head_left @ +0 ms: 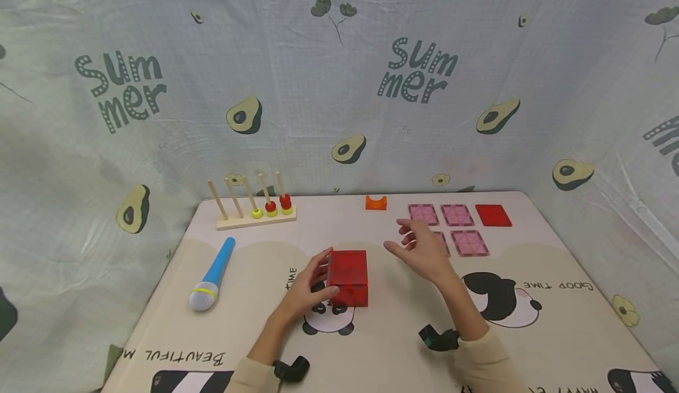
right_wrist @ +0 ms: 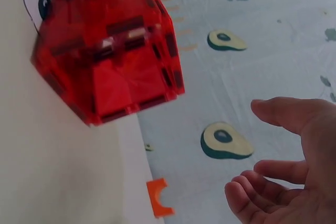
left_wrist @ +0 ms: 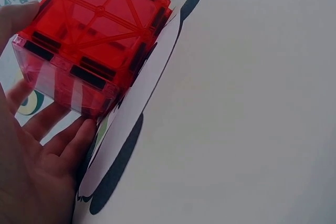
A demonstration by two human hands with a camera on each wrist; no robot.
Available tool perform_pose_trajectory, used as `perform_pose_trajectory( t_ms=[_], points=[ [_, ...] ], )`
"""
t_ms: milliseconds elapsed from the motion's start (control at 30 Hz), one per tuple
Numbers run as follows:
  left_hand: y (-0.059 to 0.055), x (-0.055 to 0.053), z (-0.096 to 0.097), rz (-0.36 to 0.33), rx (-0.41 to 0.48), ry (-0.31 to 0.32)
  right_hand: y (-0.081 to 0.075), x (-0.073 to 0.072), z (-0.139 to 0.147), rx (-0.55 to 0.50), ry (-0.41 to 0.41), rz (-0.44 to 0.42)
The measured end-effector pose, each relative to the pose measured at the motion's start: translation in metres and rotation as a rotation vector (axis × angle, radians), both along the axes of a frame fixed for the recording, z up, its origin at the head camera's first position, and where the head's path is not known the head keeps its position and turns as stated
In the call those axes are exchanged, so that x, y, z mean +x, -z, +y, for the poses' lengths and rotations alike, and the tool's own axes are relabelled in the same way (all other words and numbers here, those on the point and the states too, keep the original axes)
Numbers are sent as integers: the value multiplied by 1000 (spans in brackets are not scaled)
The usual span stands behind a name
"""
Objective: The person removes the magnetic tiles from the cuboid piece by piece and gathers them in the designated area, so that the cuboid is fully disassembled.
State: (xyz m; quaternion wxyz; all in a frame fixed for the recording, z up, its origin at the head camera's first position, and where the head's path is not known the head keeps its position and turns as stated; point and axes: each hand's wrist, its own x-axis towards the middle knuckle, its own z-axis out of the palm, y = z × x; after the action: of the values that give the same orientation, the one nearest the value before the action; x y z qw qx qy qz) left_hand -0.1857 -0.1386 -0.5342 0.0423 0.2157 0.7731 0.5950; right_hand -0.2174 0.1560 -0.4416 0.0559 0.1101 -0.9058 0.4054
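Observation:
A box made of see-through red magnetic tiles point(head_left: 348, 270) stands on the table in front of me, over a printed panda face. My left hand point(head_left: 307, 293) holds it from the left, thumb at the near side and fingers along the left wall. In the left wrist view, that wall is a pinker tile point(left_wrist: 63, 77) than the red tile next to it. My right hand point(head_left: 424, 254) hovers to the right of the box, fingers loosely bent and holding nothing. It partly covers one of several pink magnetic tiles point(head_left: 470, 243) lying flat. Beside these lies a red tile point(head_left: 494, 215).
A wooden peg board point(head_left: 257, 221) with red and yellow beads stands at the back left. Nearer on that side lies a blue toy microphone point(head_left: 214, 275). An orange arched block point(head_left: 376, 203) sits at the back edge, before a hanging printed cloth point(head_left: 297, 69).

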Motion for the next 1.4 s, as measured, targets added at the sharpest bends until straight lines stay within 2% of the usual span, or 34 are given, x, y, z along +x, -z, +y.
perform_pose_trajectory(
  t_ms=[367, 500, 1000, 1400],
  points=[
    [2, 0, 1, -7, -4, -14, 10, 8, -29, 18, -155, -70],
    [3, -1, 1, -13, -9, -16, 13, 11, -36, 16, -191, -116],
    [1, 1, 2, -54, -22, -38, 21, 15, -43, 31, -302, -165],
    [2, 1, 3, -53, -20, -39, 28, 12, -44, -38, -282, -214]
  ],
)
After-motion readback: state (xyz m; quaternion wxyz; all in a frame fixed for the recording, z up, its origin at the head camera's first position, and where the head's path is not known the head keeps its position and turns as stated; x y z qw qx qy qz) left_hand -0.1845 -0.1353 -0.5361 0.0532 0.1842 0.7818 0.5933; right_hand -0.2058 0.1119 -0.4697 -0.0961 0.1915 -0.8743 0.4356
